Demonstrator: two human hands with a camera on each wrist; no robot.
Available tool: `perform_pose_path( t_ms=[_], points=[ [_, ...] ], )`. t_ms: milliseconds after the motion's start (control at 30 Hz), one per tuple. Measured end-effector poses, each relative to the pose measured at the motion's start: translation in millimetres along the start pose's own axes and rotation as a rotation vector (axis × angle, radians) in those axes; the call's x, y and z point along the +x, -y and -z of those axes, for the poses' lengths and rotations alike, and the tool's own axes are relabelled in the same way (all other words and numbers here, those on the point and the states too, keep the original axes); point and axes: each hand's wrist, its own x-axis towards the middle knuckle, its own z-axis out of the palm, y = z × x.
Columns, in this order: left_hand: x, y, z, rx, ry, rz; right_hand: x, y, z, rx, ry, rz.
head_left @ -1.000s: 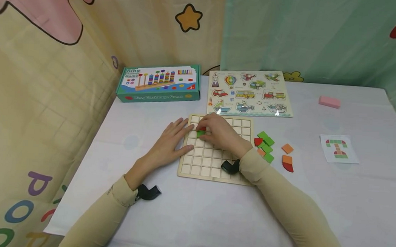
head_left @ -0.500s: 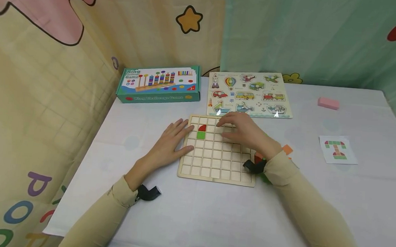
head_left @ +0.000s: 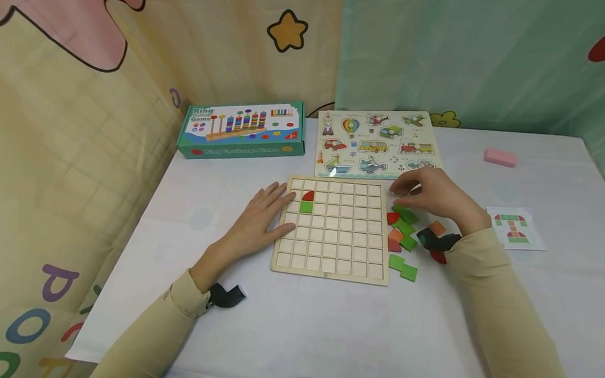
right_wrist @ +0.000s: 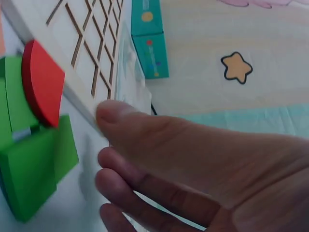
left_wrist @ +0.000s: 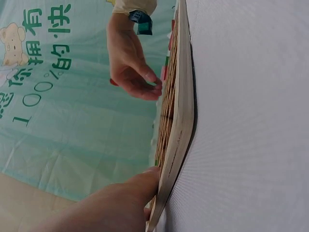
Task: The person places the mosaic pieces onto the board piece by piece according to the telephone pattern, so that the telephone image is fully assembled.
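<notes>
A wooden grid board [head_left: 331, 237] lies flat on the table. A red quarter-circle piece [head_left: 308, 196] and a green square piece [head_left: 306, 207] sit one above the other in its upper left cells. My left hand [head_left: 253, 223] rests with spread fingers on the board's left edge. Right of the board, my right hand [head_left: 437, 194] hovers with bent fingers, thumb and fingertips apart, holding nothing. Just below it is a loose group of green squares [head_left: 405, 214], with red quarter-circles and an orange square [head_left: 395, 235]. In the right wrist view, green pieces [right_wrist: 34, 174] lie left of the fingertips.
Behind the board lie a vehicle picture puzzle [head_left: 373, 144] and a Ring Challenge Game box [head_left: 243, 130]. A pattern card [head_left: 517, 228] and a pink block [head_left: 501, 157] are at the right. Two more green squares [head_left: 396, 262] lie near the board's lower right corner.
My right hand has left the red and green pieces on the board and moved right, to above the loose pieces. My left hand has stayed in place.
</notes>
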Motion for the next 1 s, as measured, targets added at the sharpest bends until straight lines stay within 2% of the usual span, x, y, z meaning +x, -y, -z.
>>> perform_pose_path(
  t_ms=[200, 333, 600, 1000],
  points=[
    [-0.7, -1.8, 1.4, 0.001, -0.009, -0.001, -3.5, -8.7, 4.9, -0.005, 0.095, -0.023],
    [-0.9, -3.3, 2.8, 0.001, -0.007, 0.004, -5.3, -8.7, 6.2, -0.040, 0.126, -0.041],
    [-0.8, -1.2, 1.8, -0.002, -0.006, -0.002, -5.9, -9.5, 7.2, -0.072, 0.141, -0.055],
    [-1.0, -0.2, 0.3, 0.000, -0.004, -0.013, -10.3, -12.1, 11.8, -0.123, 0.085, -0.199]
  ],
)
